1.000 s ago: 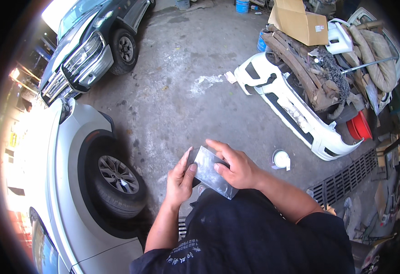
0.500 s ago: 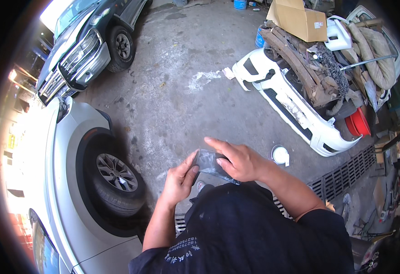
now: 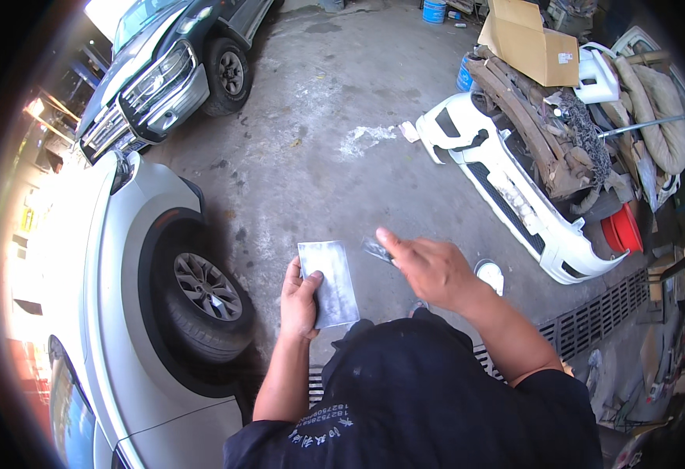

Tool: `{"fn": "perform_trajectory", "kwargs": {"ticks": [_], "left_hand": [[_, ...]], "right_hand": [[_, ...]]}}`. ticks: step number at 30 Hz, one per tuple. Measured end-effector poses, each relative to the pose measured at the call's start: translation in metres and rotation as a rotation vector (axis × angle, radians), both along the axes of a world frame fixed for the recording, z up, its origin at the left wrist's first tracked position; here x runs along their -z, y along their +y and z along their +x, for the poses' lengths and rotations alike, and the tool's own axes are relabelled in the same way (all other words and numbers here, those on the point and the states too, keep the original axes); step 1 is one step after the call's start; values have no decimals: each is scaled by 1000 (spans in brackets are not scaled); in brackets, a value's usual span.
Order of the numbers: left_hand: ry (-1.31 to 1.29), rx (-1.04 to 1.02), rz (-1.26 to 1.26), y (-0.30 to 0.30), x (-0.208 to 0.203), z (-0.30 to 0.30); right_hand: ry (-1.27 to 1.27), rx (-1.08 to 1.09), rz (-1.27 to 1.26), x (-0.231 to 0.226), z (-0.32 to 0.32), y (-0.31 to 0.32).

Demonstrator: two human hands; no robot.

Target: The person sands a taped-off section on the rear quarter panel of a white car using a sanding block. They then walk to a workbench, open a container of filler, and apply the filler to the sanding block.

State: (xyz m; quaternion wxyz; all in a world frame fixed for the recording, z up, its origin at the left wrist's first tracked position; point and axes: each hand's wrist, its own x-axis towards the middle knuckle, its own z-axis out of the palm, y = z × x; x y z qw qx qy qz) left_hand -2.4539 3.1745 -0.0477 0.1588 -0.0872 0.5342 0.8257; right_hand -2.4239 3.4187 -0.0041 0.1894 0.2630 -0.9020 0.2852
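Note:
In my left hand (image 3: 297, 305) is a flat grey rectangular sheet (image 3: 336, 285) with whitish smears across its face. The thumb presses on that face while the fingers wrap behind the left edge. My right hand (image 3: 438, 273) is apart from the sheet, to its right, closed with the thumb pointing up and left. A small dark, thin flat piece (image 3: 377, 250) sticks out from its grip; the rest of that piece is hidden by the fingers, and its kind cannot be made out. Both hands are in front of my dark shirt, above the concrete floor.
At left stands a white car (image 3: 112, 313), with a dark off-road vehicle (image 3: 174, 86) beyond it. A white bumper (image 3: 555, 234) lies at right beside piled parts and a cardboard box (image 3: 526, 51). A round white container (image 3: 489, 275) sits near a floor grate (image 3: 584, 322).
My right hand has come away from the sheet to the right, holding the small dark piece. My left hand has turned the sheet so its smeared face shows upright. The view has shifted slightly.

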Motion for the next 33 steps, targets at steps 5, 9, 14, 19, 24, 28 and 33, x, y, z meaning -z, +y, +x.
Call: {"fn": "perform_trajectory", "kwargs": {"ticks": [5,9,14,19,24,28,33], "left_hand": [[56,-213,120,16,3,-3],[129,-225,122,12,-8,-9],[136,-186,55,2,-4,-12],[64,-198,-72,-2,2,-21],[138,-33,-280,-15,4,-32],[167,142,-423,-4,2,-36],[395,303,-385,31,1,-40]], "right_hand": [[-8,-140,175,26,10,-16],[-125,17,74,45,9,7],[-446,175,-643,35,0,11],[-651,50,-958,46,7,8],[-674,32,-976,48,7,10],[-715,37,-842,42,4,15],[-748,26,-623,36,-4,9]]}}
